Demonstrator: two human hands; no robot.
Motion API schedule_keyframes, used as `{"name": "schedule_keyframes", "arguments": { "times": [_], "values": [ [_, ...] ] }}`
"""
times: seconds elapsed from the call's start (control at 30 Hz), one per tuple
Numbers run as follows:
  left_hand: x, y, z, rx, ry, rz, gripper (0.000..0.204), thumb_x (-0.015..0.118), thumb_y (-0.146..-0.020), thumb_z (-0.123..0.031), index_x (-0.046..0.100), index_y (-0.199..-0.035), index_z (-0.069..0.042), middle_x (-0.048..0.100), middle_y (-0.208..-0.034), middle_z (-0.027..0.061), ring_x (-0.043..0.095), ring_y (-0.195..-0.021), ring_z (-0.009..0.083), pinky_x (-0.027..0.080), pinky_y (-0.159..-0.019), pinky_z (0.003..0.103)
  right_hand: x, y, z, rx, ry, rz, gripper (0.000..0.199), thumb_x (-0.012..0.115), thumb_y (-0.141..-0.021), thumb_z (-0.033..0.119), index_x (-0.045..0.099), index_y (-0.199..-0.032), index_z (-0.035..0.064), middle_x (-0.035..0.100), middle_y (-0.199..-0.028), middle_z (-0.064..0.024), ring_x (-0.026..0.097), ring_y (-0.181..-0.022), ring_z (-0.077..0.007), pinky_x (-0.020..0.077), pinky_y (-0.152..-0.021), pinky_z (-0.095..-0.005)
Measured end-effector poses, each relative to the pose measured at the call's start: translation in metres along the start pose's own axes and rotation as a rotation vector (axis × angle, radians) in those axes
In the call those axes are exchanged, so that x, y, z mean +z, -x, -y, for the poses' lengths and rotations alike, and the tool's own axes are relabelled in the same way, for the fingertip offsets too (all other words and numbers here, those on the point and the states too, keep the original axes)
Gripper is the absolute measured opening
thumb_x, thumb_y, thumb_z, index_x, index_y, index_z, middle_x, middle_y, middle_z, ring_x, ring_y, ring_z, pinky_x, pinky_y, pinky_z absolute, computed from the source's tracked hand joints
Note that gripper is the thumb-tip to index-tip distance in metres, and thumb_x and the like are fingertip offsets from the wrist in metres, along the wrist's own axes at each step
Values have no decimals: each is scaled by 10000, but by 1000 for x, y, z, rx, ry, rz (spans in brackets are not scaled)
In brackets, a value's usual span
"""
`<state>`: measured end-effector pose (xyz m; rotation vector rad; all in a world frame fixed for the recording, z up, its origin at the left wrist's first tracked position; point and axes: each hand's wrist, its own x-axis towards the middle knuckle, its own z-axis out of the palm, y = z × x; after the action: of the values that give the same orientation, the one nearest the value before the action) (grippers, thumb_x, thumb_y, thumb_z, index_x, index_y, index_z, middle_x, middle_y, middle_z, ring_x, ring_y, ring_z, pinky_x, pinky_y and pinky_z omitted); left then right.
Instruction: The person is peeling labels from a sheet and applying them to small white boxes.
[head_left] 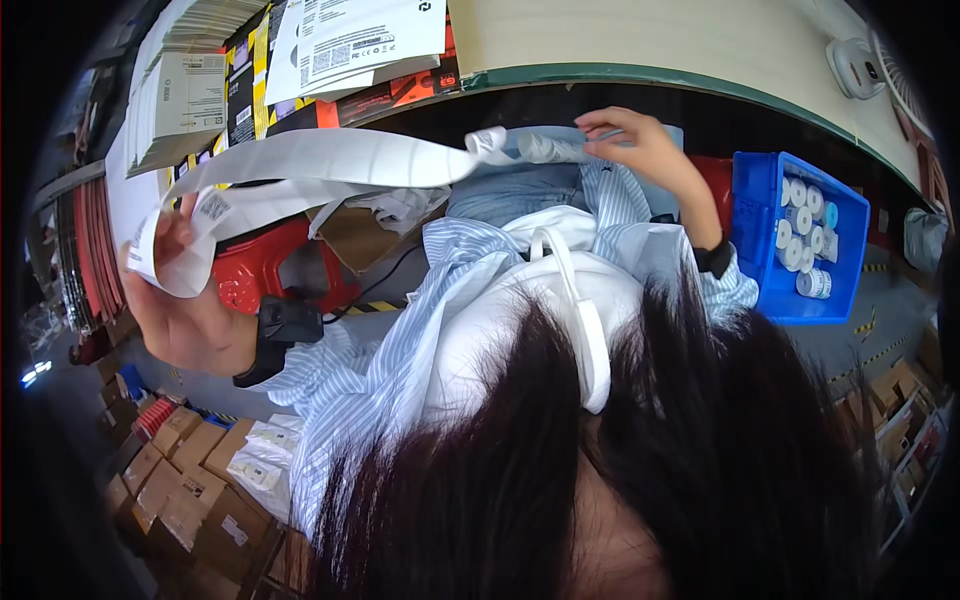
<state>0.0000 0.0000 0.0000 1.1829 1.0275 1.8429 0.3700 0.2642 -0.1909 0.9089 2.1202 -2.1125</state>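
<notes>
A long white strip of labels [330, 157] stretches in a loop from the left side toward my lap, and its far end curls up into a small roll [486, 141]. My left hand [195, 325] is closed on the strip's looped left end, where a square printed code shows. Beside the curled end, a white label roll [545, 150] lies over my jeans. My right hand [645, 148] is at the right end of this roll, thumb and fingers apart, fingertips close to it; whether they touch it I cannot tell.
A blue bin [745, 235] with several label rolls [800, 225] stands at my right. Stacked white printed cards [180, 95] and sheets [355, 45] lie on the workbench [640, 35]. A red stool [255, 275] is at left, with cardboard boxes [215, 510] behind it.
</notes>
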Motion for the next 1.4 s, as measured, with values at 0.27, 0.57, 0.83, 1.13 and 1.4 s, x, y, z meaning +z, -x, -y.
{"name": "schedule_keyframes", "arguments": {
  "times": [0.27,0.57,0.83,1.13,1.4],
  "values": [
    [-51,72,60,-567,-1367,-793,419,567,-878,-323,578,-1098,33,624,-1021,185,594,-962,254,445,-860,370,22,-45,-56,-215,776,-144,399,672,-750,226,504,-1065,50,563,-1012,-175,557,-928,-350,455,-796,-398],
    [99,19,127,-246,-1002,91,423,740,-689,-122,596,-1077,-33,618,-1046,127,588,-982,235,435,-872,330,52,-19,44,-299,653,10,341,629,-782,224,498,-1040,44,615,-825,-208,598,-743,-397,468,-630,-419],
    [116,-9,156,-537,-287,189,512,761,-702,-108,468,-1113,-23,644,-942,80,577,-879,114,450,-774,271,50,4,101,-514,615,-273,417,686,-688,114,506,-1063,99,633,-867,-126,628,-731,-320,502,-633,-350],
    [102,-20,128,-755,260,122,474,625,-807,-19,434,-1239,2,639,-959,126,607,-838,127,476,-725,229,39,3,88,-383,627,-594,528,703,-671,104,501,-1156,155,646,-866,-111,645,-785,-281,513,-676,-322],
    [128,-33,123,-61,-837,281,271,705,-729,-135,634,-957,-7,580,-992,107,566,-904,257,447,-778,327,34,22,111,-639,968,-520,506,689,-650,110,511,-1124,93,578,-867,-76,597,-779,-259,481,-658,-334]
  ]
}}
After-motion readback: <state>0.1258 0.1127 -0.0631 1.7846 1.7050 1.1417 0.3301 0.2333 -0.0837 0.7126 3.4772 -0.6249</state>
